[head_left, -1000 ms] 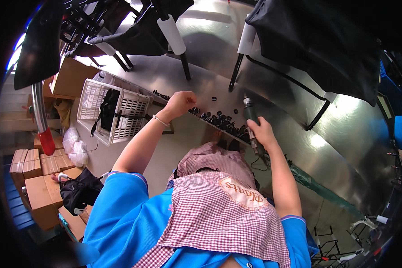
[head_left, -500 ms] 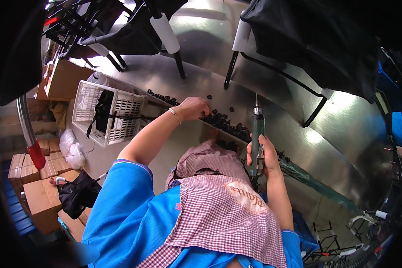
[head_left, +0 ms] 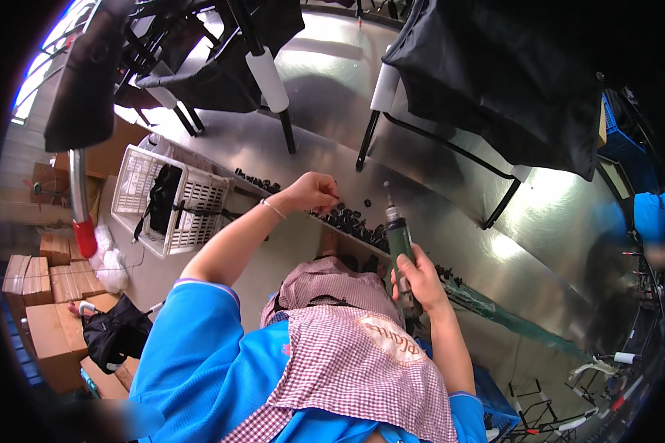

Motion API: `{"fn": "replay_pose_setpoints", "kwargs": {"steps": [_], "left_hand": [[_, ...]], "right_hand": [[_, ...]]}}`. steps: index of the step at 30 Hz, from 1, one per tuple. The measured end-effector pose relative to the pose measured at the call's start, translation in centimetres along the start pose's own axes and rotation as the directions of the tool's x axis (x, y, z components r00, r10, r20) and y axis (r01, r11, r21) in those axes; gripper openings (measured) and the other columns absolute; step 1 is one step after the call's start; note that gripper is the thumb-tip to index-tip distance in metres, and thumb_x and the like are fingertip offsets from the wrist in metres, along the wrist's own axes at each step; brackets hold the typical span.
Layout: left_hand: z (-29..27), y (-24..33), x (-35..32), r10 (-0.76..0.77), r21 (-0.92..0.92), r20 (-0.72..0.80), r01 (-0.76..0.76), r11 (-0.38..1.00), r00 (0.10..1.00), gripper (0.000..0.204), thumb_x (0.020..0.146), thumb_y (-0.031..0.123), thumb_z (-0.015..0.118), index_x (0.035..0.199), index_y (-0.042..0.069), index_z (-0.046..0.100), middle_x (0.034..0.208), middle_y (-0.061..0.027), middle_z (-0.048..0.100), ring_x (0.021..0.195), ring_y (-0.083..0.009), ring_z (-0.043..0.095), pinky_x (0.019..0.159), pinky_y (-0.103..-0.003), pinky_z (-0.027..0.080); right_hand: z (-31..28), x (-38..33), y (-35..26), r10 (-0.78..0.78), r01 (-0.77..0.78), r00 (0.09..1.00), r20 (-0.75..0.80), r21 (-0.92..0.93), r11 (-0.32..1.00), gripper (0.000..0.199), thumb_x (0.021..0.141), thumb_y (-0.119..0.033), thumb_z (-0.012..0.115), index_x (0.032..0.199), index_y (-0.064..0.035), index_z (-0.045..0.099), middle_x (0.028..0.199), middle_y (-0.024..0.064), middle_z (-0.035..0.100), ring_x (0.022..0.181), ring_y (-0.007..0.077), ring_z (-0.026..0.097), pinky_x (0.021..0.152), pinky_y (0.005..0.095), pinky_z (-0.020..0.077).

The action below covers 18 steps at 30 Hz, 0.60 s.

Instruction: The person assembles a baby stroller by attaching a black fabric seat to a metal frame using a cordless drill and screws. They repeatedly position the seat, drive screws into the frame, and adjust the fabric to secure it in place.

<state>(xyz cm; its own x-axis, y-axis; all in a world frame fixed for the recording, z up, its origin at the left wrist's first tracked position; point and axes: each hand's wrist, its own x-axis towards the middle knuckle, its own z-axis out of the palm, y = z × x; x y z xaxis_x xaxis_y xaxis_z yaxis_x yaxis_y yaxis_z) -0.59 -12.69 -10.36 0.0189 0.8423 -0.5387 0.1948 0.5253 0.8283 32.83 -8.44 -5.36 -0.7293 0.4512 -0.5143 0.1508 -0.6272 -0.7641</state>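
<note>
My left hand (head_left: 314,193) is closed in a pinch at the near edge of the metal table, beside a pile of small black parts (head_left: 351,221). Whatever lies between its fingertips is too small to make out. Wrapped in my right hand (head_left: 420,282) is a green-bodied power screwdriver (head_left: 400,240), its bit pointing up and away over the table. A few loose black parts lie just beyond the pile, between my left hand and the bit.
Black fabric on a tubular frame (head_left: 488,88) stands on the metal table (head_left: 451,199) at right, with similar frames at far left. Below the table's left edge is a white plastic basket (head_left: 199,210). Cardboard boxes (head_left: 55,336) are stacked at left; green wrap (head_left: 510,317) lines the near edge.
The screwdriver has shifted left and its bit now tilts toward my left hand. My left hand's fingers have drawn into a pinch near the pile. The whole view has shifted slightly.
</note>
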Motion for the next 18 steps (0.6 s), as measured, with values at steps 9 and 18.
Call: {"fn": "replay_pose_setpoints", "kwargs": {"steps": [9, 18], "left_hand": [[1.7, 7.3, -0.8, 0.192, -0.551, -0.320, -0.347, 0.759, 0.928, 0.014, 0.085, -0.001, 0.065, 0.099, -0.001, 0.064, 0.086, -0.0059, 0.066, 0.075, -0.0152, 0.066, 0.061, -0.028, 0.056], [-1.4, 8.8, -0.9, 0.290, -0.563, -0.328, -0.433, 0.704, 0.899, 0.015, 0.084, -0.002, 0.064, 0.100, -0.002, 0.063, 0.088, -0.0073, 0.065, 0.080, -0.0151, 0.065, 0.067, -0.028, 0.057]], "right_hand": [[5.3, 0.5, -2.8, -0.216, 0.187, 0.975, -0.049, -0.343, 0.921, 0.063, 0.090, -0.038, 0.064, 0.133, 0.0025, 0.042, 0.096, 0.0053, 0.059, 0.083, 0.0107, 0.056, 0.075, 0.0243, 0.0469], [9.2, 2.1, -4.6, -0.161, 0.141, 0.983, -0.084, -0.200, 0.970, 0.052, 0.093, -0.033, 0.060, 0.129, -0.0022, 0.042, 0.076, 0.0044, 0.057, 0.058, 0.0091, 0.054, 0.054, 0.0223, 0.0458]]}}
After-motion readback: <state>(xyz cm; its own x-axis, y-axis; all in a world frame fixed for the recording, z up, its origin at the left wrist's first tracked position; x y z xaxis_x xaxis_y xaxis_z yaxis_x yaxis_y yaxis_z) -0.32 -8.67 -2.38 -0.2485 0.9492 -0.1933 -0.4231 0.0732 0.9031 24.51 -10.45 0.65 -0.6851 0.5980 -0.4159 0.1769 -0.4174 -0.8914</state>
